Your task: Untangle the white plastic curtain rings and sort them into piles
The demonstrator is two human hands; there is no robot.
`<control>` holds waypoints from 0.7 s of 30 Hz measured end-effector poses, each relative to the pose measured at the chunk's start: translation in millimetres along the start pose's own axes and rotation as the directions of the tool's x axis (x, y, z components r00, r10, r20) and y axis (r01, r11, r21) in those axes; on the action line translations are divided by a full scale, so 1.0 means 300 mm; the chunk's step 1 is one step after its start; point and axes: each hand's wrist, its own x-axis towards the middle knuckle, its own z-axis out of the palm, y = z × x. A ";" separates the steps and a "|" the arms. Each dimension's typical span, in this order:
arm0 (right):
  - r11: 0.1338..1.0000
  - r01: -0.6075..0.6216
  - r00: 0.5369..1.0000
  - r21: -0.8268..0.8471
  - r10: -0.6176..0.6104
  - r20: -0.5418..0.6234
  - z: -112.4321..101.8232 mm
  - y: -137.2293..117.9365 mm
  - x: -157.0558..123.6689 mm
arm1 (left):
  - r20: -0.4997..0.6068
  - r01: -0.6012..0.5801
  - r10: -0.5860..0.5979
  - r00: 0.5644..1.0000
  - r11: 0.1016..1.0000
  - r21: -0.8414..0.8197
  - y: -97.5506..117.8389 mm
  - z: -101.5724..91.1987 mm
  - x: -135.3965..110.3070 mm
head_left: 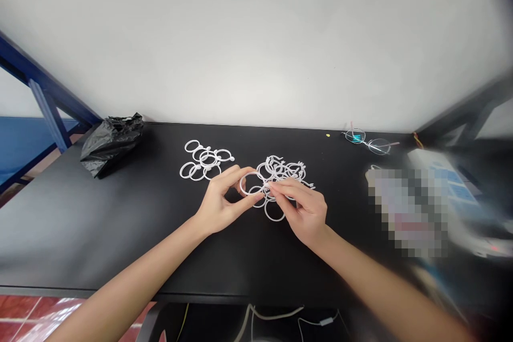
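A white plastic ring (241, 186) with a small clasp is held up between my two hands over the black table. The thumb and fingers of my left hand (224, 195) are closed around its left side and lower edge. At its right side, the fingertips of my right hand (301, 206) pinch the clasp. Behind and below them lies a tangled pile of white rings (296, 171), partly hidden by my hands. Farther left, a looser group of white rings (208, 158) rests on the table, several of them overlapping.
A crumpled black plastic bag (114, 141) sits at the back left of the black table (120, 230). Eyeglasses (366, 141) lie at the back right. A white box (444, 181) and a pixelated object (409, 214) stand at the right. Cables (272, 316) hang below the front edge.
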 end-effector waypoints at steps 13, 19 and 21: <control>0.999 0.006 0.999 -0.041 -0.005 0.034 0.007 0.013 0.005 | 0.117 -0.004 -0.010 0.993 0.993 0.114 -0.001 -0.021 0.033; 0.997 -0.010 1.000 -0.079 0.012 0.013 0.001 0.014 0.010 | 0.063 -0.088 0.063 0.996 0.779 0.620 -0.079 -0.061 0.040; 0.997 0.002 1.000 -0.078 -0.002 0.001 -0.001 0.014 0.011 | 0.053 -0.059 0.029 0.998 0.680 0.731 -0.105 -0.077 0.042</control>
